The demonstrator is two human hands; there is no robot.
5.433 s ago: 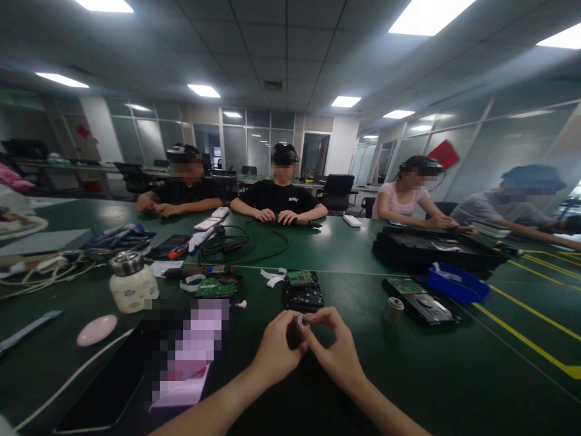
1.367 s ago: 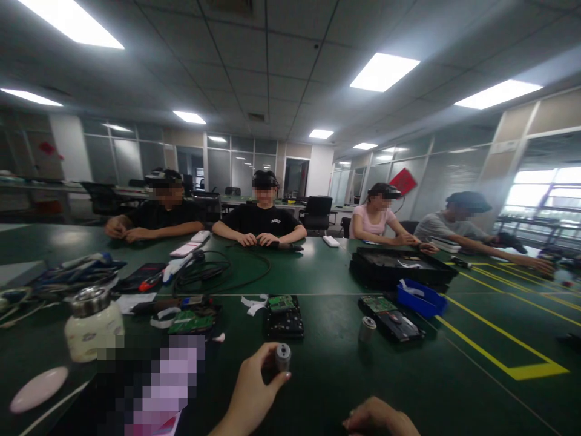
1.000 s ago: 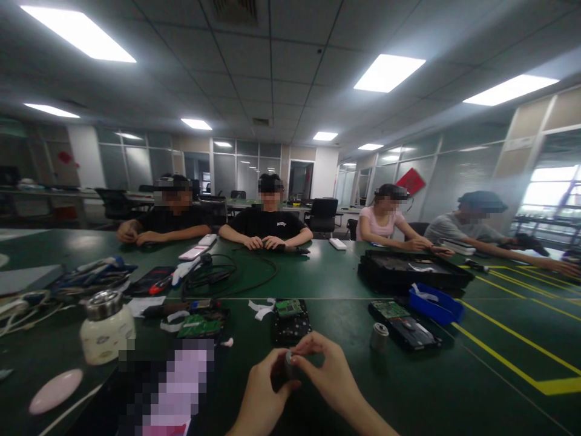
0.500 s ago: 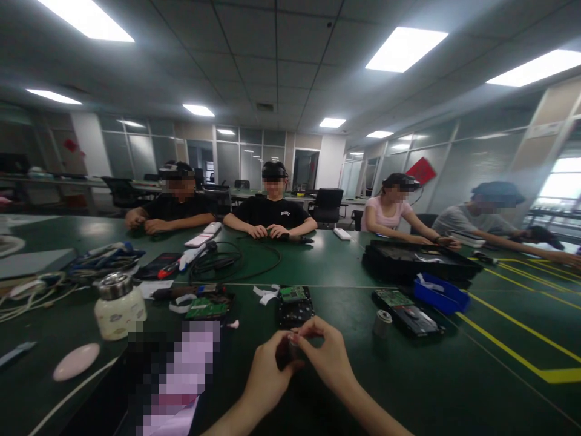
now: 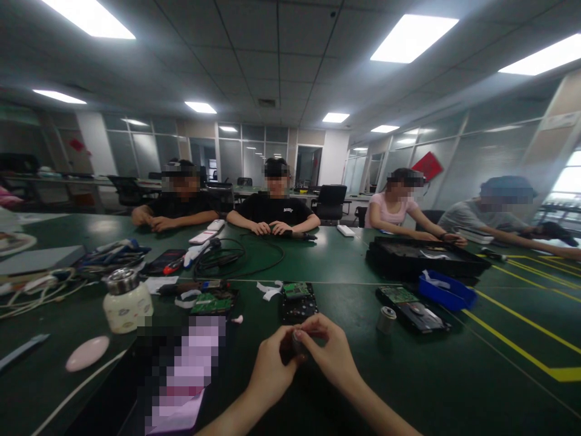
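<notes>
My left hand and my right hand meet just above the green table, fingers curled round a small grey metal cylinder. Most of the cylinder is hidden by the fingers. The right thumb and fingertips press at its upper end, while the left fingers wrap its side. Just beyond the hands lies a hard drive with a green circuit board on it. To the right stands a silver metal cylinder, upright, beside another hard drive with its own board.
At left are a cream jar, a pink oval object, a third circuit board and a pile of tools. A blue tray and a large black tray lie at right. Several people sit across the table.
The view has turned slightly left, so the scene sits a little further right. Both hands still hold the small cylinder together, with the fingers shifted slightly on it.
</notes>
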